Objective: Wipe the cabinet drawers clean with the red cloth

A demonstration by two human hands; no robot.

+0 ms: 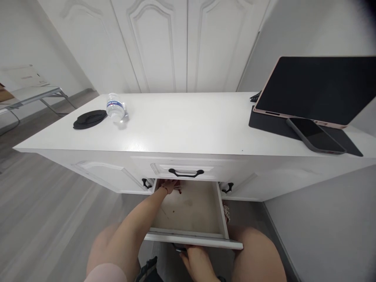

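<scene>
Item: one white drawer [199,213], pulled out toward me beneath the counter top [182,129], side walls running near to far. Item: my left hand [169,184], inside at the far left, back upward, forearm slanting in from the near left over the drawer's front corner; fingertips hidden, so whether they are spread, pressed together or pinching I cannot tell. Item: small reddish bits [179,191], few, on the drawer floor at its far left, lying just right of my left hand and slightly nearer me; too small to name, long axis not readable; contact with my fingers uncertain. Item: my right hand [199,260], outside and below the drawer front, at the near side, thumb showing, beside a dark handle [178,248]; its other fingers are out of sight, so I cannot tell whether they close round the handle. Governing relation: the left hand is the nearer to the bits by far, a short way leftward of them, while the right is well apart, with the drawer front and much of the floor between.
</scene>
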